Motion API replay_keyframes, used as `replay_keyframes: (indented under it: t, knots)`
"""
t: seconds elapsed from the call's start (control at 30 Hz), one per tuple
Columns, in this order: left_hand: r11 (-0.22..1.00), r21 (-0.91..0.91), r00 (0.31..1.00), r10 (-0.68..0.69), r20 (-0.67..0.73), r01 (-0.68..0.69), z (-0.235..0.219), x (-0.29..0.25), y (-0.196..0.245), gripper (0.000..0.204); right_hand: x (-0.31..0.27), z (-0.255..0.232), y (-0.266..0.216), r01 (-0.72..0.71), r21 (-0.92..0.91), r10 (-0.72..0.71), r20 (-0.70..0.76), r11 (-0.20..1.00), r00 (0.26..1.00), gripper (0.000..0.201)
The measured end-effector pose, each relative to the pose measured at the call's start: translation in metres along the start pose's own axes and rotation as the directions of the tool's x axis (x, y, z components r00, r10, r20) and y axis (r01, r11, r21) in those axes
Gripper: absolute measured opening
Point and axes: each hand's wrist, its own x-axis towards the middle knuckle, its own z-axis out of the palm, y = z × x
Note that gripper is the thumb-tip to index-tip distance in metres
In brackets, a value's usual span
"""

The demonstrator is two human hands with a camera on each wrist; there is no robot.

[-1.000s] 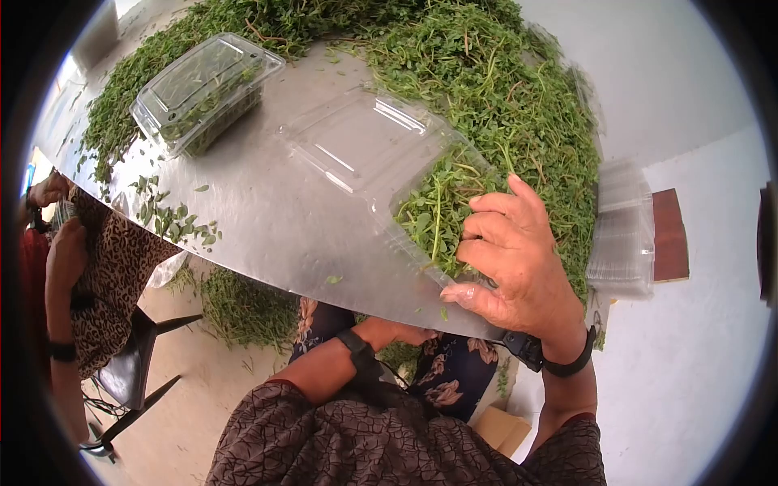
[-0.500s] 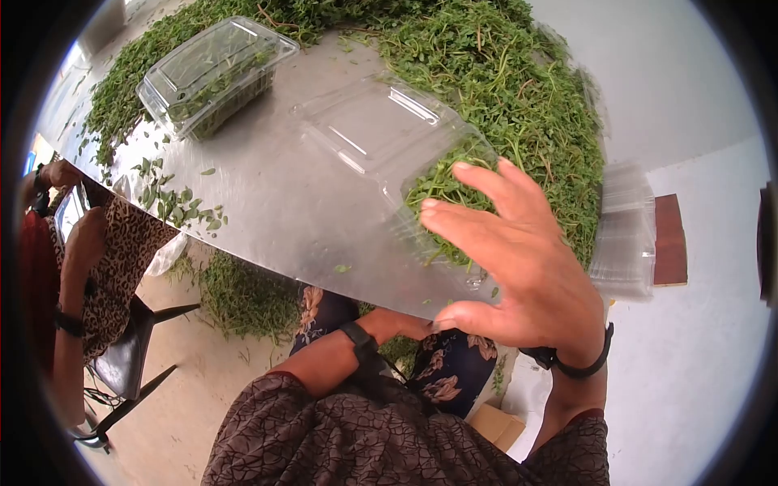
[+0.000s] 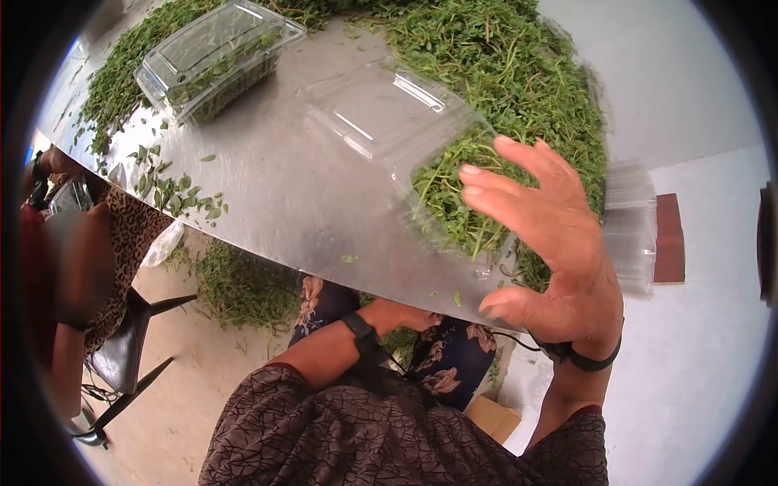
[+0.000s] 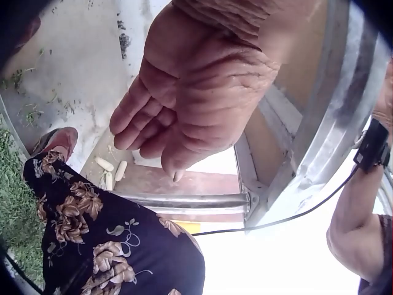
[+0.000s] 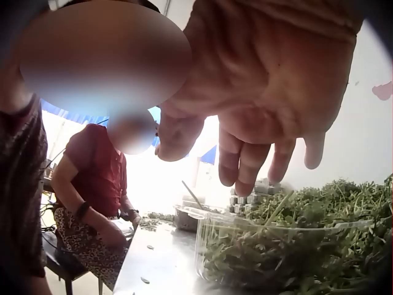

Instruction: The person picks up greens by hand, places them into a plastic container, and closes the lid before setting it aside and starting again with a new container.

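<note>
My right hand [image 3: 559, 235] hovers over the near right side of an open clear plastic clamshell box [image 3: 381, 109], fingers spread and bent a little, thumb apart. Leafy green sprigs [image 3: 454, 194] fill the box's tray, while its lid lies folded back flat on the metal table. In the right wrist view the fingers hang above the clear tray wall [image 5: 201, 246] and grasp nothing. Below the table edge, by the lap, is my left hand [image 4: 196, 98], its fingers loosely curled around nothing.
A large heap of greens [image 3: 502, 73] covers the table's far and right sides. A closed, filled clamshell [image 3: 219, 57] stands at the back left, near loose leaves [image 3: 174, 190]. Stacked clear plastic containers [image 3: 630, 231] stand at the right. Another person [image 5: 95, 178] sits nearby.
My right hand has drawn away from the tray's greens toward the right, its fingers spreading out. The left hand stays by the lap. The head view has shifted slightly.
</note>
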Motion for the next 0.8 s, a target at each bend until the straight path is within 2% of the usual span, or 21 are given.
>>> replay_keyframes:
  t: [0.1, 0.13, 0.2, 0.23, 0.37, 0.43, 0.47, 0.53, 0.57, 0.63, 0.7, 0.77, 0.8]
  knots:
    - [0.998, -0.056, 0.999, -0.003, 0.036, 0.005, -0.016, -0.003, 0.007, 0.036, -0.009, -0.002, -0.002, -0.043, -0.05, 0.041, -0.04, 0.998, 0.998, 0.072]
    - [0.998, -0.07, 0.999, -0.004, 0.051, 0.007, -0.02, -0.002, 0.012, 0.036, -0.01, -0.001, -0.004, -0.068, -0.023, 0.068, -0.005, 0.997, 0.998, 0.065]
    - [1.0, -0.003, 0.994, 0.029, 0.101, -0.028, 0.001, 0.01, -0.007, 0.038, -0.013, 0.004, -0.01, -0.116, 0.026, 0.115, 0.026, 0.993, 0.993, 0.051]
    - [0.997, 0.053, 0.988, 0.048, 0.15, -0.057, 0.014, 0.016, -0.02, 0.04, -0.016, 0.008, -0.009, -0.118, 0.023, 0.117, 0.016, 0.993, 0.993, 0.051]
    - [0.998, 0.041, 0.983, 0.045, 0.18, -0.053, 0.028, 0.02, -0.038, 0.041, -0.02, 0.025, -0.001, -0.087, 0.072, 0.091, -0.052, 0.994, 0.995, 0.044]
    - [1.0, 0.001, 0.943, 0.019, 0.332, -0.02, 0.0, 0.012, -0.01, 0.035, -0.022, 0.031, 0.001, -0.08, 0.063, 0.084, -0.061, 0.995, 0.995, 0.047]
    - [1.0, 0.018, 0.944, 0.009, 0.331, -0.016, -0.004, 0.007, -0.005, 0.035, -0.024, 0.033, 0.001, -0.073, 0.063, 0.078, -0.077, 0.995, 0.994, 0.047]
    - [0.973, -0.173, 0.915, 0.207, 0.347, -0.154, -0.014, -0.006, 0.007, 0.03, -0.026, 0.036, 0.0, -0.087, 0.069, 0.094, -0.105, 0.994, 0.99, 0.047]
    - [0.976, -0.161, 0.915, 0.198, 0.35, -0.15, -0.02, -0.016, 0.016, 0.03, -0.027, 0.035, -0.001, -0.084, 0.072, 0.092, -0.118, 0.994, 0.989, 0.047]
    - [0.907, -0.093, 0.887, 0.421, 0.191, -0.411, -0.044, -0.046, 0.058, 0.025, -0.03, 0.032, -0.001, -0.081, 0.021, 0.084, -0.153, 0.996, 0.985, 0.048]
    - [0.902, -0.004, 0.897, 0.429, 0.109, -0.431, -0.077, -0.075, 0.106, 0.026, -0.033, 0.02, -0.003, -0.067, 0.015, 0.069, -0.21, 0.998, 0.975, 0.047]
    - [0.818, 0.084, 0.812, 0.574, -0.107, -0.568, -0.1, -0.091, 0.125, 0.026, -0.038, 0.011, 0.0, -0.058, 0.005, 0.057, -0.262, 0.998, 0.963, 0.046]
    - [0.791, 0.234, 0.763, 0.61, -0.216, -0.566, -0.11, -0.095, 0.129, 0.028, -0.04, 0.007, 0.003, -0.098, -0.035, 0.085, -0.279, 0.995, 0.956, 0.046]
